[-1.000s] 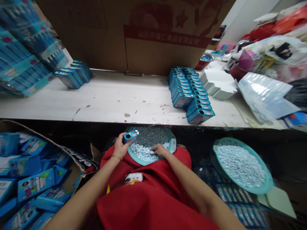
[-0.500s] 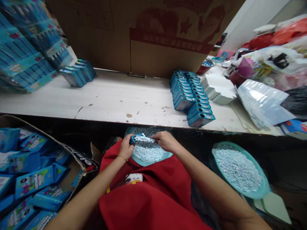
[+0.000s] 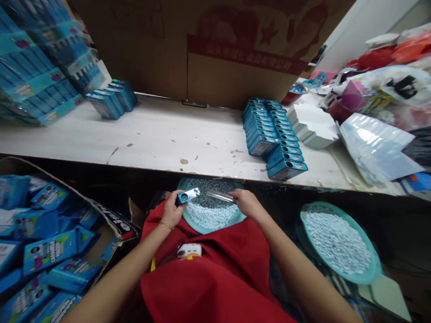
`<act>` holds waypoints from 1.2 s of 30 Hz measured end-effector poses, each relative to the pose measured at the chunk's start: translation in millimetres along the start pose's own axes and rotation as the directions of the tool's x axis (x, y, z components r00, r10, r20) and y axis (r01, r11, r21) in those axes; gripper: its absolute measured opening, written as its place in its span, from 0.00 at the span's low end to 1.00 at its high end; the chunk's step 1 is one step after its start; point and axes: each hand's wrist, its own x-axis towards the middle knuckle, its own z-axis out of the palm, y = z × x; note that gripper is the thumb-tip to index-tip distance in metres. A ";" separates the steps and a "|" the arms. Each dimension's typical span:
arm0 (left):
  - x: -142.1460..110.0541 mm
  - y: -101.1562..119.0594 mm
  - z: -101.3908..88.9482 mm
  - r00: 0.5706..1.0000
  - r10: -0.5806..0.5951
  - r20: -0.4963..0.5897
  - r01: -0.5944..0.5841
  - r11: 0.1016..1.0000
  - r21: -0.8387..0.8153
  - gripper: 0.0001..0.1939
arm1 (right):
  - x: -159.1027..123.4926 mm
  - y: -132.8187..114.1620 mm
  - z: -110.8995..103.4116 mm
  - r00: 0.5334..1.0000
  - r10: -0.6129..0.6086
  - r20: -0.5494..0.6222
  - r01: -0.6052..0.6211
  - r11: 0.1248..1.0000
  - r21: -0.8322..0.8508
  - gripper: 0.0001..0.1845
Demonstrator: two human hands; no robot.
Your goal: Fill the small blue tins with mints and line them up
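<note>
My left hand (image 3: pixel 173 210) grips a small blue candy box (image 3: pixel 188 195), tilted with its narrow printed end facing up. A few white candies show at the box's right end. In my right hand (image 3: pixel 247 202) is a metal scoop (image 3: pixel 220 196), its tip a short way right of the box. The scoop looks bare of candies. Both hands are above a teal basin (image 3: pixel 194 225) that holds many small pale blue and white candies (image 3: pixel 212 215). The basin sits by my lap, against the red apron (image 3: pixel 208 278).
Rows of blue boxes (image 3: pixel 272 139) stand on the white table (image 3: pixel 161 139), beside stacked white card (image 3: pixel 313 125). Several boxes (image 3: pixel 112 101) stand at left. An open carton (image 3: pixel 117 224) of blue boxes (image 3: pixel 50 246) is lower left. Another candy basin (image 3: pixel 375 264) is at right.
The scoop was heaped with white candies at the box's mouth; now it is bare and drawn back to the right. The box has turned, showing its printed end.
</note>
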 end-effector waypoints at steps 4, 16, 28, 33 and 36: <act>-2.9 -1.2 -3.9 1.000 -0.011 -0.006 0.011 1.000 -0.016 0.16 | 21.5 0.2 76.8 0.986 0.138 0.089 -0.145 0.986 0.076 0.19; 2.7 -3.7 -6.6 0.995 -0.071 -0.073 0.072 0.997 0.018 0.20 | 37.2 -0.2 125.9 0.990 0.001 0.141 -0.069 0.877 0.476 0.21; 3.2 15.9 11.9 1.000 -0.005 0.028 0.003 0.998 0.064 0.19 | -4.9 -35.7 -32.6 0.984 -0.168 -0.061 0.178 0.946 0.272 0.18; -0.6 16.2 12.9 0.999 0.037 0.039 -0.040 0.996 0.084 0.19 | -7.8 -83.8 -59.9 0.992 -0.128 0.004 0.127 0.975 -0.184 0.15; -1.5 12.4 11.4 0.997 0.061 0.039 -0.064 0.994 0.088 0.19 | -10.2 -96.0 -60.9 0.980 -0.198 -0.039 0.179 0.943 -0.280 0.14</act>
